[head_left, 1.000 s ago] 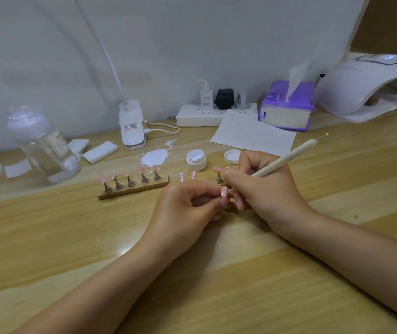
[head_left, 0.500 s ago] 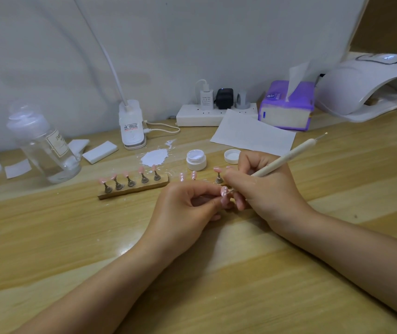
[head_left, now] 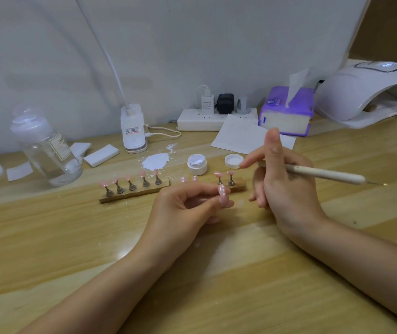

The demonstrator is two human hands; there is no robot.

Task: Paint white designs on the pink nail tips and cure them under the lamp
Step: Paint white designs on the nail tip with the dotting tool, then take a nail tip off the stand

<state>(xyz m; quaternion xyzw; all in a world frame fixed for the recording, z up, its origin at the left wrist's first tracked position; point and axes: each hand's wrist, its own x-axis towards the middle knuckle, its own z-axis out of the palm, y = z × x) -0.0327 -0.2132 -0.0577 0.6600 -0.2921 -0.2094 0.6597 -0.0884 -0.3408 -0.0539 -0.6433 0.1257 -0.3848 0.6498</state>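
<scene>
My left hand pinches a pink nail tip with white dots on it, low over the table. My right hand is lifted beside it and holds a cream dotting pen that points right, with the forefinger and thumb stretched out. A wooden holder carries several pink tips on metal stands. A second holder behind my left fingers bears two more. An open white paint jar and its lid stand behind. The white curing lamp sits at the far right.
A white paint spill lies behind the holders. A clear bottle stands at the left, a desk lamp base and a power strip at the back, a purple tissue box and a paper sheet right of them.
My right hand has lifted off the tip and swung the pen from pointing up-right to lying level, pointing right. The dotted tip in my left fingers now shows.
</scene>
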